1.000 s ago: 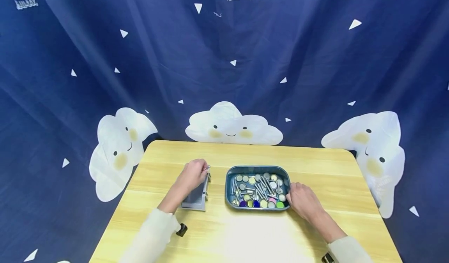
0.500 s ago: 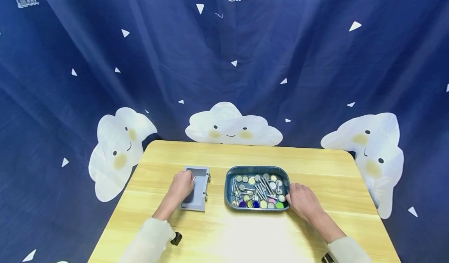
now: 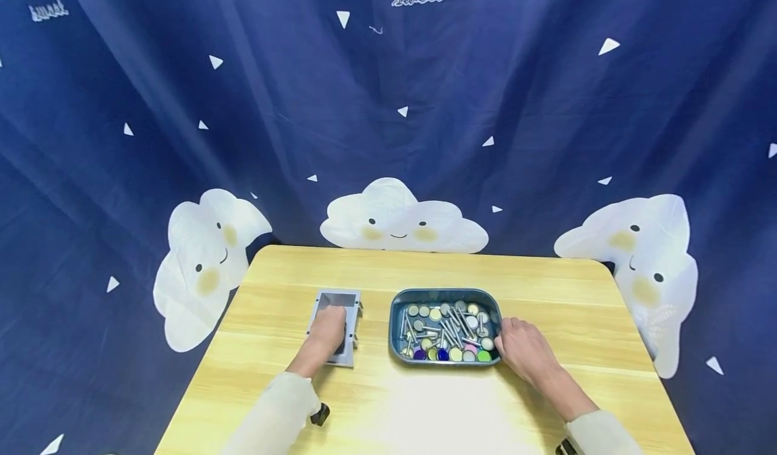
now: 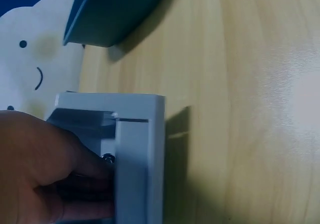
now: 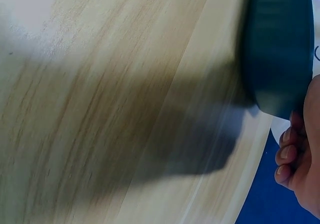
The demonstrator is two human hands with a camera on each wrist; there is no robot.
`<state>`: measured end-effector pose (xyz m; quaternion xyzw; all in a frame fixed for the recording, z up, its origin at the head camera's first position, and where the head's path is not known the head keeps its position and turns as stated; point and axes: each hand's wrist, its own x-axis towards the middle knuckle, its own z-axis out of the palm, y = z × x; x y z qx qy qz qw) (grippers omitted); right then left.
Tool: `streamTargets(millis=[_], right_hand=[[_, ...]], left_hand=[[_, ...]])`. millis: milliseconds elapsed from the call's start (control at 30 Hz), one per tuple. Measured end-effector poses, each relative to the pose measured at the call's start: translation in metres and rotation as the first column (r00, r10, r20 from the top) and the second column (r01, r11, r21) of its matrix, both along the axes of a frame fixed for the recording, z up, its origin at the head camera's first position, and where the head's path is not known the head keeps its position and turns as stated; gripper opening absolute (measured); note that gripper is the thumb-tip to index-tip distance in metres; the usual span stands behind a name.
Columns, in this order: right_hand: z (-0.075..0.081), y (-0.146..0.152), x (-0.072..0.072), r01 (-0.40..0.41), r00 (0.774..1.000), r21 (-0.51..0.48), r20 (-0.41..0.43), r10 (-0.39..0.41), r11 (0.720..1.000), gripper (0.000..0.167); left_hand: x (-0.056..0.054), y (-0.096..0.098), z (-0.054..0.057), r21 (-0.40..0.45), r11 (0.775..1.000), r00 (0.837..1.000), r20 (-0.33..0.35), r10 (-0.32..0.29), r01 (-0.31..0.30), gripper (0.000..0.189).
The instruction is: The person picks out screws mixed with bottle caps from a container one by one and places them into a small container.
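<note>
My left hand (image 3: 326,330) reaches down into a shallow grey plastic box (image 3: 348,357) on the left of the table. In the left wrist view, the thumb and fingers pinch a small metal bolt (image 4: 108,158), mostly hidden by the fingers and the box wall. My right hand (image 3: 527,349) grips the right end of a dark teal tray (image 3: 446,362), its fingers (image 5: 286,153) curled beside the tray's corner. Inside the tray lie several silver bolts (image 3: 448,332) and round discs (image 3: 455,353), some white or grey, others purple, yellow, pink and green.
The light wooden table (image 3: 376,414) carries both containers, the tray to the right of the box with a strip of wood between them. Small clips (image 3: 358,307) stick out from the box's right side. A dark blue curtain (image 3: 388,104) with clouds hangs behind the table.
My left hand, holding the bolt, has moved from above the grey box's far right corner to its left part, then down into its middle. The right hand stays at the tray's end.
</note>
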<state>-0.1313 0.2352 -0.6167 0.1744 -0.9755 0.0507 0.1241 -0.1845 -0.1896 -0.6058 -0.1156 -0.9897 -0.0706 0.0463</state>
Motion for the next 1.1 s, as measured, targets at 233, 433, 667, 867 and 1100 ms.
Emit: streamTargets(millis=[233, 433, 667, 867, 1100], right_hand=[[0.001, -0.003, 0.000, 0.023, 0.999, -0.025, 0.043, -0.022, 0.999, 0.021], [0.004, -0.003, 0.002, 0.041, 0.997, -0.038, 0.072, -0.038, 0.998, 0.019], [0.006, -0.004, 0.003, 0.040, 0.996, -0.043, 0.084, -0.037, 0.998, 0.018], [0.006, -0.005, 0.003, 0.041, 0.996, -0.045, 0.076, -0.038, 0.998, 0.019], [0.008, -0.005, 0.004, 0.040, 0.997, -0.041, 0.075, -0.037, 0.998, 0.019]], left_hand=[[-0.005, -0.002, -0.011, 0.009, 1.000, 1.000, 0.019, 0.001, -0.001, 0.018], [-0.009, -0.002, -0.001, 0.030, 0.999, 0.998, 0.052, -0.017, 0.016, 0.018], [-0.008, 0.011, 0.035, -0.059, 0.998, 0.989, -0.144, -0.032, 0.024, 0.006], [-0.012, 0.037, 0.050, -0.027, 0.976, 0.931, -0.296, -0.214, 0.216, 0.013], [-0.016, 0.074, 0.045, -0.181, 0.860, 0.827, -0.238, -0.509, 0.477, 0.014]])
